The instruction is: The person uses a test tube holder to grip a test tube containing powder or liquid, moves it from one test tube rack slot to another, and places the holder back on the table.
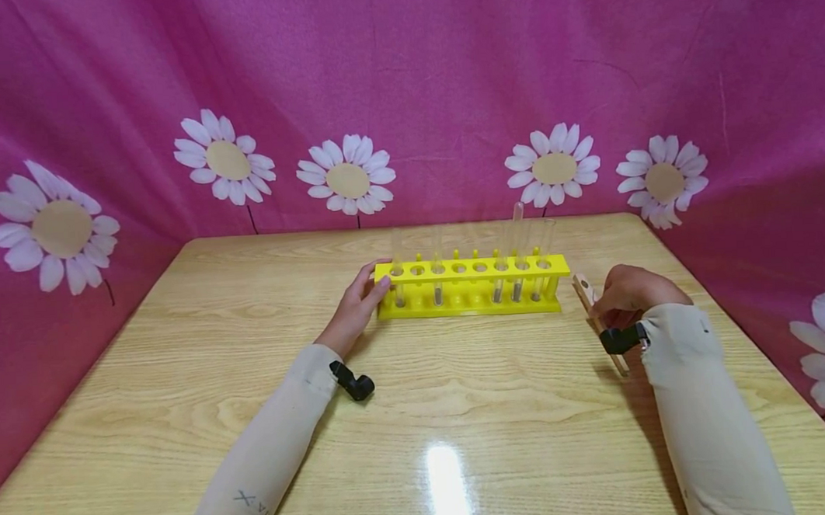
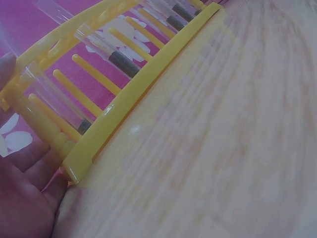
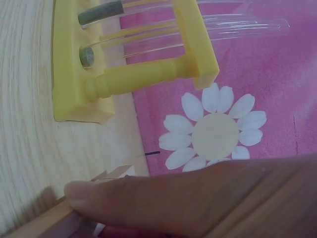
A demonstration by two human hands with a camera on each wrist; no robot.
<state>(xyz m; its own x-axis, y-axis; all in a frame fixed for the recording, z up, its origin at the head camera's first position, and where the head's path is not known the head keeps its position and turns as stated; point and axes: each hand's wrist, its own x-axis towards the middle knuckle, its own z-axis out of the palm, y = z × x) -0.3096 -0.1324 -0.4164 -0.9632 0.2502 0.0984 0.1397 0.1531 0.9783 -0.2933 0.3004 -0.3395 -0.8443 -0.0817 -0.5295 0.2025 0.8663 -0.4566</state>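
Note:
A yellow test tube rack (image 1: 471,310) stands on the wooden table, holding several clear glass test tubes (image 1: 438,293) with dark grey stuff at their bottoms. One tube (image 1: 518,214) near the right end pokes up higher than the others. My left hand (image 1: 354,313) grips the rack's left end, thumb on the front and fingers behind; the left wrist view shows fingers around the end post (image 2: 43,121). Right of the rack, my right hand (image 1: 637,289) pinches a wooden test tube holder (image 1: 620,363). In the right wrist view the thumb (image 3: 124,198) presses on it, while the other fingers are mostly hidden.
The light wooden table (image 1: 311,465) reaches back to a magenta cloth (image 1: 439,93) with white daisies, which also hangs at both sides. Some rack holes (image 1: 458,268) hold no tube. A bright reflection lies near the front.

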